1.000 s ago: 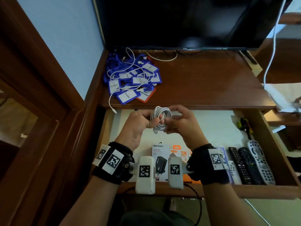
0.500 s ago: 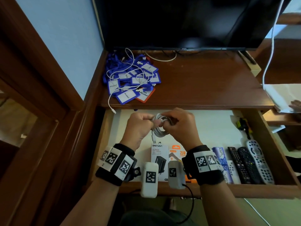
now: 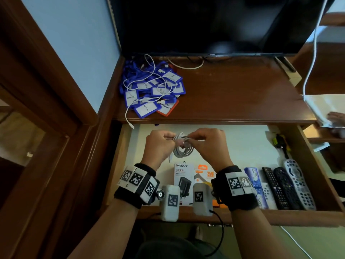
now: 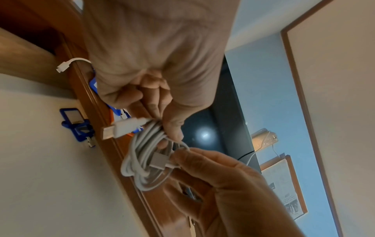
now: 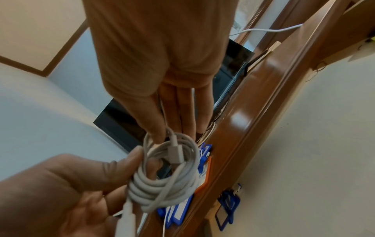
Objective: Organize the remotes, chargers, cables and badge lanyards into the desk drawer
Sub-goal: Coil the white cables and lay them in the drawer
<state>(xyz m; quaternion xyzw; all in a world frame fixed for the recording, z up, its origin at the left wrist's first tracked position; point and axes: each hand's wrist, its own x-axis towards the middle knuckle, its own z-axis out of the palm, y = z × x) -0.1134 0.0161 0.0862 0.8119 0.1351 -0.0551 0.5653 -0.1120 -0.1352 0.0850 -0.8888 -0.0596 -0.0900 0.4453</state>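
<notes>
A coiled white cable (image 3: 183,149) hangs between both hands over the open desk drawer (image 3: 242,144). My left hand (image 3: 169,139) pinches the coil's top together with its USB plug (image 4: 121,128). My right hand (image 3: 192,140) pinches the cable's other end by the grey connector (image 4: 160,160), which lies across the coil (image 5: 168,181). Blue badge lanyards (image 3: 151,88) lie piled on the desk top at the left, with a loose white cable (image 3: 149,75) tangled over them. Several remotes (image 3: 285,187) lie side by side in the drawer's front right.
Two charger boxes (image 3: 183,181) and a blue packet (image 3: 254,182) lie along the drawer's front. A yellow-black tool (image 3: 280,144) sits at its right wall, one blue badge (image 4: 75,121) at its back. A dark TV (image 3: 205,25) stands behind the desk. Another person's hand (image 3: 336,116) rests on paper at the right.
Both hands have sunk a little over the drawer with the coil. The right hand's fingers shifted along the cable end, and the coil now hangs below the hands.
</notes>
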